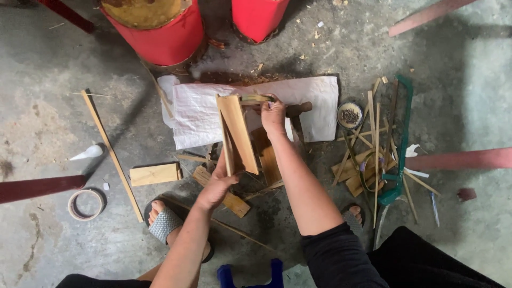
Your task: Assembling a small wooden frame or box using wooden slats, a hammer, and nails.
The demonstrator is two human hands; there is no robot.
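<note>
Left hand (216,186) clamps the plank (238,133) upright over the white sack (202,114) — right hand (273,114) grips a wooden-handled tool (298,109) at its top edge; splitting looks barely begun, offcuts (368,160) piled nearby

Left hand (216,186) grips the near end of a flat wooden board (238,133) held on edge; right hand (273,114) closes around a wooden-handled tool (296,110) at the board's far end, over a white woven sack (202,114) spread on the concrete floor (48,117). Left of the left hand: a small wood block (155,174), a long thin slat (111,154), a tape roll (85,204). Right of the right hand: a round tin of small nails (349,115), a heap of bamboo strips (368,154), a green-framed saw (401,144); beyond both hands, two red drums (170,37).
</note>
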